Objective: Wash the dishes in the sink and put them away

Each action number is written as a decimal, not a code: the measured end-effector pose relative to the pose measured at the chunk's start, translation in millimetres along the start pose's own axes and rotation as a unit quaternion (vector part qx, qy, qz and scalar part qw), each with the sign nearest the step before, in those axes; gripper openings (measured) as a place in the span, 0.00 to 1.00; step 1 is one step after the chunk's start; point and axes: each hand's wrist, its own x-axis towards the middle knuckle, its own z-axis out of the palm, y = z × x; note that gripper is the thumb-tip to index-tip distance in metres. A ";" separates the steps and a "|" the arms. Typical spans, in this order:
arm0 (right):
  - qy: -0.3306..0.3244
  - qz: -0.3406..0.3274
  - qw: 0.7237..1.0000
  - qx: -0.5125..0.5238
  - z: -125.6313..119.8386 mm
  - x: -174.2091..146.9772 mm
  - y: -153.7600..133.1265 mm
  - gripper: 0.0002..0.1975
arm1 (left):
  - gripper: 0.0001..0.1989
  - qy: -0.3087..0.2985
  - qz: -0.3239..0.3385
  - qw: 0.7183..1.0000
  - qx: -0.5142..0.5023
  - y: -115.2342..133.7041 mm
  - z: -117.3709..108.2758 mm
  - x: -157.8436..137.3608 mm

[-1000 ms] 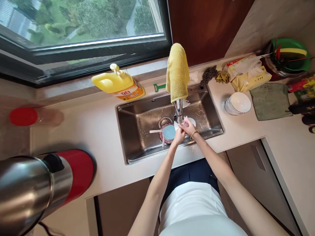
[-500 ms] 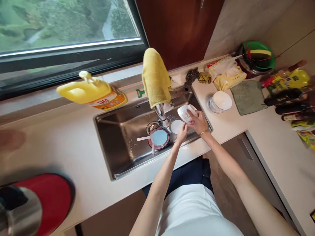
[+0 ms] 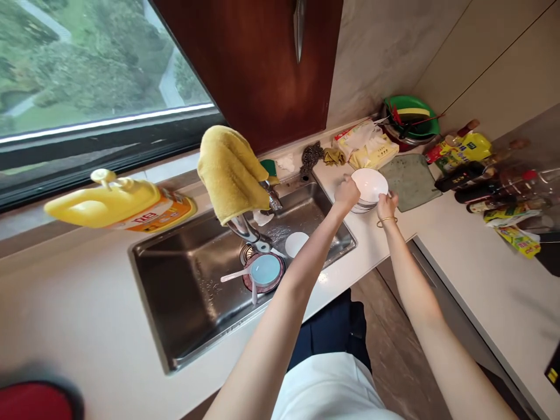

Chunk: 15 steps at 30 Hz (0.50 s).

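Note:
A white bowl point(image 3: 370, 184) is held by its rim over the counter right of the sink, on top of or just above a stack of white bowls point(image 3: 364, 206). My left hand point(image 3: 347, 193) is closed on the left side of its rim. On the opposite side my right hand point(image 3: 387, 204), with a bracelet at the wrist, grips the rim too. In the sink point(image 3: 184, 291) lie another white bowl point(image 3: 296, 244) and a light blue bowl point(image 3: 265, 269) with pale-handled utensils point(image 3: 236, 275), resting on a dark reddish dish.
A yellow cloth point(image 3: 231, 175) drapes over the faucet point(image 3: 251, 233). A yellow jug point(image 3: 126, 204) stands behind the sink on the left. Beyond the bowls are a tissue pack point(image 3: 371, 150), a grey-green cloth point(image 3: 406, 184), a green basin point(image 3: 431, 125) and several bottles point(image 3: 472, 195).
Both hands have moved from above the sink to the right with the white bowl, which now faces upward at the stack. The view has shifted to the right.

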 end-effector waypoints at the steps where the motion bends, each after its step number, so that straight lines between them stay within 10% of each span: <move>1: -0.016 0.021 1.000 0.000 4.5 -0.7 3.2 0.25 | 0.29 -0.008 -0.001 1.000 0.023 2.5 2.3 3.2; 5: 0.031 0.018 0.999 0.003 9.4 -17.6 11.3 0.32 | 0.27 -0.003 0.007 0.999 0.054 -10.2 0.5 1.4; 9: 0.137 -0.158 0.977 0.035 9.8 -60.0 10.8 0.32 | 0.26 0.081 0.000 0.996 0.026 -85.1 -8.9 -48.2; 15: -0.105 -0.208 0.952 0.198 83.6 -164.6 32.2 0.18 | 0.25 -0.158 -0.151 0.955 0.199 -240.8 -3.4 -160.9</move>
